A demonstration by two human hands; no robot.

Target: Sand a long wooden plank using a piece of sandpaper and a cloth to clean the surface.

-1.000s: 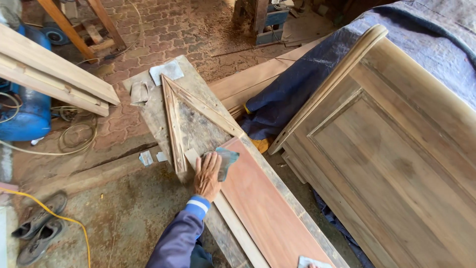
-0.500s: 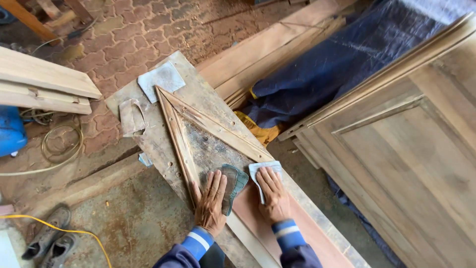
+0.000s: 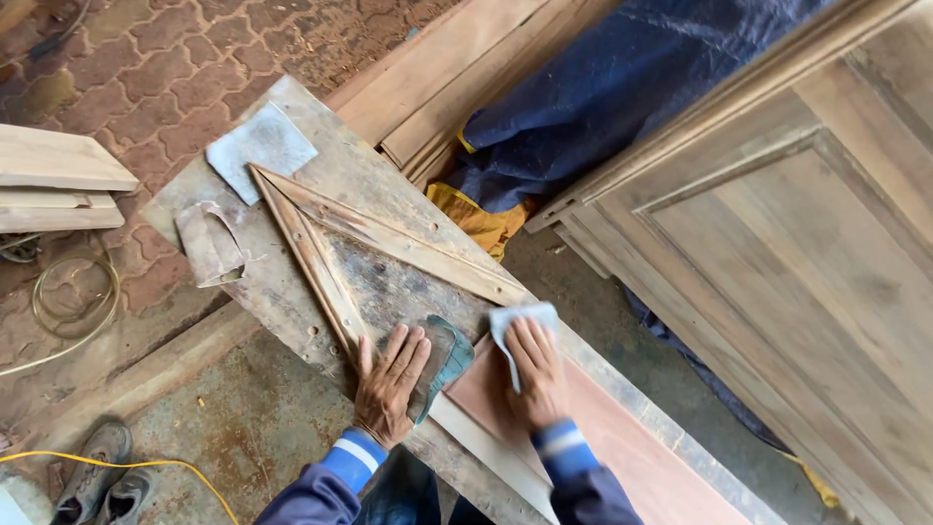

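Observation:
A reddish wood panel (image 3: 622, 447) lies on a worn grey workbench board (image 3: 340, 165). My left hand (image 3: 389, 384) presses flat on a curled sheet of greenish sandpaper (image 3: 445, 352) at the panel's upper end. My right hand (image 3: 536, 374) presses a pale sheet of sandpaper (image 3: 517, 319) flat onto the panel beside it. Two thin moulded wood strips (image 3: 389, 238) form a triangle on the board just beyond both hands.
Two loose sandpaper sheets (image 3: 260, 146) (image 3: 209, 243) lie at the board's far end. A large panelled wooden door (image 3: 807, 253) stands to the right, over a blue tarp (image 3: 603, 107). Planks (image 3: 53, 180), a coiled wire (image 3: 73, 297), shoes (image 3: 97, 481) and a yellow cable (image 3: 146, 462) are at left.
My right hand came up from the lower edge with the pale sandpaper and set it on the panel's upper end. My left hand stayed on the greenish sheet; the view shifted closer.

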